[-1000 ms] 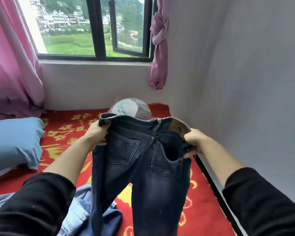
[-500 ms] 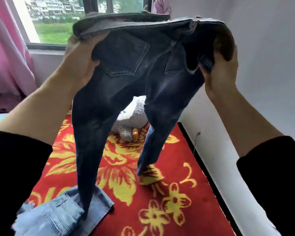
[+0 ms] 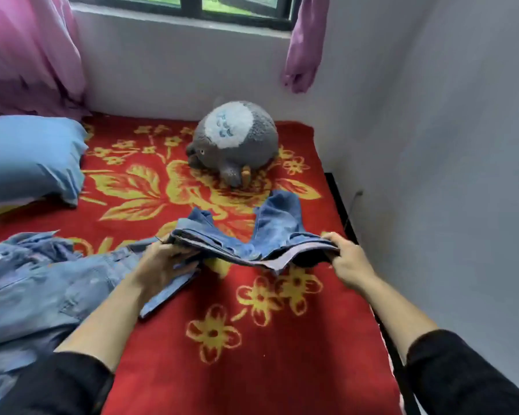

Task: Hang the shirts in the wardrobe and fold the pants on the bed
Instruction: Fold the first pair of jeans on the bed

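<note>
In the head view, the dark blue jeans point(image 3: 274, 232) lie across the middle of the frame. Their waistband is stretched between both hands and held just above the bed's red floral blanket point(image 3: 252, 363). The legs run away towards the grey plush toy point(image 3: 234, 145) and rest on the blanket, one of them bunched and not yet straight. The left hand point(image 3: 162, 265) has its fingers curled round the left end of the waistband. The right hand point(image 3: 346, 259) pinches the right end, close to the wall at the right of the frame.

I judge the work to be at an early stage: this pair is being spread out and shows no fold yet. A heap of light denim garments point(image 3: 42, 289) lies unsorted at the lower left, part of it under the left forearm. No finished folded pile is in view. The wardrobe is out of frame, so the hanging of shirts cannot be judged. A blue pillow point(image 3: 27, 157) sits at the left edge.
</note>
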The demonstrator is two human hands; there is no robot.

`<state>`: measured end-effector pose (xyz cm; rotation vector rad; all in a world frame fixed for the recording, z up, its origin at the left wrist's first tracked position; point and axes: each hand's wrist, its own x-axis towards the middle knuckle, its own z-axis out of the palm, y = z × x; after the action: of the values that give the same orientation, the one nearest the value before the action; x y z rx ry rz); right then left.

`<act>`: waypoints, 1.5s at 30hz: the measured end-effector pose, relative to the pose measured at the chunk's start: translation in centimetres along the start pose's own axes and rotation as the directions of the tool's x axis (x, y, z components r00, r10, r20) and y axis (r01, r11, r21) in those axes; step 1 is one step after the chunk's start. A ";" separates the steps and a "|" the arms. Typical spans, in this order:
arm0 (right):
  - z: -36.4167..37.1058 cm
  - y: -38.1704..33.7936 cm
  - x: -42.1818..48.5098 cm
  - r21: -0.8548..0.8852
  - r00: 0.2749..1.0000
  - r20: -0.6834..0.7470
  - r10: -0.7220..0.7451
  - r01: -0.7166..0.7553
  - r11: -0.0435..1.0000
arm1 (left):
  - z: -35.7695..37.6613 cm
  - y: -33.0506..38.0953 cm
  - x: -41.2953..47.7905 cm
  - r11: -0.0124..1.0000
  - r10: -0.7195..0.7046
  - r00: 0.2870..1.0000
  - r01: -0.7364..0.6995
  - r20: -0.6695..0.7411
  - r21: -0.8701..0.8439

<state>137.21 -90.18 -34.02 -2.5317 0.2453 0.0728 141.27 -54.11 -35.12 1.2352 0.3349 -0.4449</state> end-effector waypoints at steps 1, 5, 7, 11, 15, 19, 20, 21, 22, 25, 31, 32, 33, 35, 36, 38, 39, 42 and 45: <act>1.9 1.4 -1.5 -0.085 0.996 0.089 0.015 -0.007 0.996 | -0.6 -2.9 -0.8 0.996 -0.086 0.996 0.086 -0.035 -0.019; 8.6 6.2 -7.0 -0.419 0.939 0.345 0.000 0.154 0.895 | -2.3 -11.7 -3.8 0.929 -0.367 0.920 0.354 -0.140 -0.107; 10.9 8.0 -9.2 -0.495 0.921 0.389 -0.022 0.229 0.838 | -2.7 -15.1 -4.9 0.908 -0.412 0.888 0.419 -0.203 -0.012; 13.7 10.7 -12.9 -0.590 0.899 0.435 -0.057 0.332 0.736 | -4.8 -20.9 -6.1 0.817 -0.220 0.902 0.378 -0.370 0.435; 17.6 14.0 -16.3 -0.609 0.868 0.496 -0.032 0.374 0.699 | -7.0 -27.7 -6.6 0.722 -0.132 0.850 0.435 -0.510 0.538; 23.1 17.5 -16.9 -0.582 0.804 0.589 0.087 0.347 0.736 | -7.6 -34.6 -6.4 0.558 -0.110 0.866 0.460 -0.488 0.690; 24.4 17.8 -16.7 -0.554 0.796 0.597 0.096 0.323 0.767 | -7.6 -35.8 -6.4 0.544 -0.109 0.875 0.449 -0.471 0.708; 25.7 18.2 -16.6 -0.519 0.788 0.607 0.099 0.299 0.801 | -7.6 -36.9 -6.3 0.540 -0.113 0.884 0.438 -0.453 0.719; 26.9 18.4 -16.4 -0.476 0.783 0.616 0.091 0.278 0.834 | -7.5 -37.7 -6.3 0.529 -0.130 0.889 0.436 -0.438 0.728; 29.7 18.3 -16.2 -0.471 0.805 0.593 0.028 0.319 0.822 | -7.6 -39.9 -6.6 0.425 -0.140 0.904 0.424 -0.405 0.800; 31.9 16.9 -14.6 -0.498 0.769 0.640 -0.019 0.433 0.751 | -10.2 -39.9 -6.7 0.402 0.003 0.949 0.287 -0.315 0.870; 31.6 17.0 -14.1 -0.479 0.767 0.642 -0.015 0.416 0.773 | -10.6 -39.5 -7.0 0.410 0.026 0.956 0.256 -0.291 0.875; 31.1 17.1 -13.7 -0.453 0.758 0.652 -0.016 0.406 0.794 | -11.0 -39.2 -7.3 0.418 0.043 0.962 0.229 -0.270 0.879; 30.0 17.5 -13.2 -0.394 0.721 0.692 -0.044 0.427 0.814 | -11.6 -38.6 -8.0 0.425 0.051 0.973 0.181 -0.223 0.887; 29.4 17.6 -13.2 -0.372 0.693 0.719 -0.053 0.448 0.813 | -11.9 -38.6 -8.4 0.412 0.030 0.980 0.165 -0.194 0.896; 28.6 17.5 -13.6 -0.367 0.607 0.795 -0.011 0.495 0.787 | -12.5 -38.9 -9.3 0.348 -0.097 0.986 0.158 -0.133 0.924; 28.5 17.3 -13.9 -0.374 0.549 0.835 0.039 0.514 0.772 | -12.7 -39.2 -9.6 0.304 -0.204 0.972 0.178 -0.119 0.936; 28.8 16.1 -13.9 -0.416 0.394 0.891 0.225 0.509 0.754 | -12.7 -39.8 -9.1 0.209 -0.471 0.872 0.259 -0.135 0.943; 29.1 14.0 -11.7 -0.447 0.385 0.871 0.306 0.362 0.818 | -12.9 -38.7 -6.0 0.151 -0.559 0.814 0.290 -0.160 0.945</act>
<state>123.12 -83.21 -64.60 -2.5649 -0.3693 1.8005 116.73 -51.09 -68.15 2.2769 0.1888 -1.4781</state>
